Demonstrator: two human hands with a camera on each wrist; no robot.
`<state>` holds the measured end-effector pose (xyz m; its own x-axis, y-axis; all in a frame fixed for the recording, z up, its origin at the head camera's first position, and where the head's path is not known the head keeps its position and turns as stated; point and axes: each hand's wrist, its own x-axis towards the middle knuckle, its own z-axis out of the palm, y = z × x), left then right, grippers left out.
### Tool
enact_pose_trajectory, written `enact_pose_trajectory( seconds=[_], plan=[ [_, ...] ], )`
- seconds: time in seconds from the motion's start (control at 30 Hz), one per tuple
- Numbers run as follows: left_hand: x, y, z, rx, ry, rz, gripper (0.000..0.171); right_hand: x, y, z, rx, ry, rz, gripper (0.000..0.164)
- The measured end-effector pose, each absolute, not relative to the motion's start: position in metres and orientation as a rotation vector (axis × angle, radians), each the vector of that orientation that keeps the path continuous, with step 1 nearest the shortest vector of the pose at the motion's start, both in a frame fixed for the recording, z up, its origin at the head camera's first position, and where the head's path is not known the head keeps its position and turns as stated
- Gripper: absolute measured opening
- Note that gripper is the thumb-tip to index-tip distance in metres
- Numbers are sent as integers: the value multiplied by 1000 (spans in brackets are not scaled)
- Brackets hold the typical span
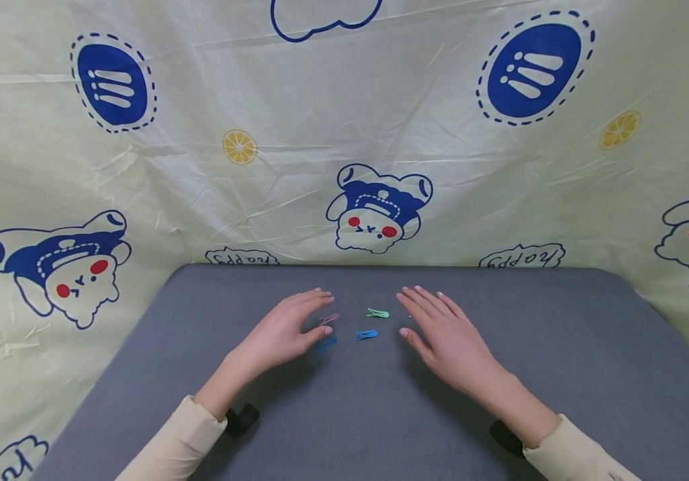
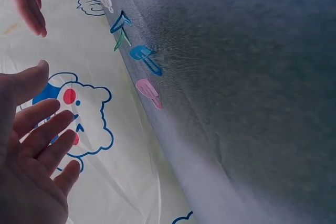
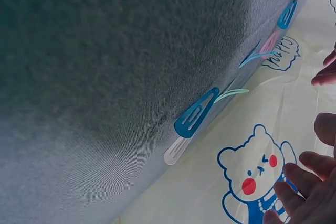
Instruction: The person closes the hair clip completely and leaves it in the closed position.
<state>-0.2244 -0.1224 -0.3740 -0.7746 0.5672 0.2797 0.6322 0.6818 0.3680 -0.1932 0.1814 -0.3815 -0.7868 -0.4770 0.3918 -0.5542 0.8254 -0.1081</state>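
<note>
Several snap hair clips lie on the grey table between my hands. My left hand point(image 1: 281, 331) hovers with its fingers extended, nearest a pink hair clip point(image 1: 329, 318) and a blue hair clip point(image 1: 327, 344) it partly covers in the head view. A green hair clip point(image 1: 377, 312) and another blue hair clip point(image 1: 366, 335), both with parted halves, sit in the middle. My right hand point(image 1: 455, 341) is also held over the table with fingers straight, holding nothing. Near it, in the right wrist view, are a third blue hair clip point(image 3: 195, 115) and a pale hair clip point(image 3: 177, 151).
The grey table point(image 1: 344, 421) ends at a straight back edge. Behind it hangs a pale curtain point(image 1: 296, 207) printed with cartoon bears and orange slices. Dark devices sit under the left wrist point(image 1: 242, 419) and the right wrist point(image 1: 505, 437).
</note>
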Motion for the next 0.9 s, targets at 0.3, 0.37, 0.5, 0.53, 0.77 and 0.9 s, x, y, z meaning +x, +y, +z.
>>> enact_pose_trajectory(
  seconds=[0.3, 0.37, 0.5, 0.53, 0.77, 0.9],
  plan=[
    [-249, -112, -373, -1005, -2747, -933, 39, -215, 181, -383, 820, -2654, 474, 50],
    [-254, -109, -373, -1003, -2756, -966, 39, -220, 180, -383, 825, -2651, 517, 46],
    [-262, -105, -371, -987, -2789, -1007, 39, -228, 179, -384, 819, -2667, 626, 42],
    [-263, -103, -371, -982, -2806, -1016, 39, -230, 179, -384, 811, -2682, 656, 42],
    [-277, -93, -373, -1005, -2922, -993, 39, -243, 178, -382, 754, -2790, 814, 41],
    [-287, -87, -373, -1025, -2951, -985, 36, -252, 176, -381, 747, -2840, 862, 37]
  ],
)
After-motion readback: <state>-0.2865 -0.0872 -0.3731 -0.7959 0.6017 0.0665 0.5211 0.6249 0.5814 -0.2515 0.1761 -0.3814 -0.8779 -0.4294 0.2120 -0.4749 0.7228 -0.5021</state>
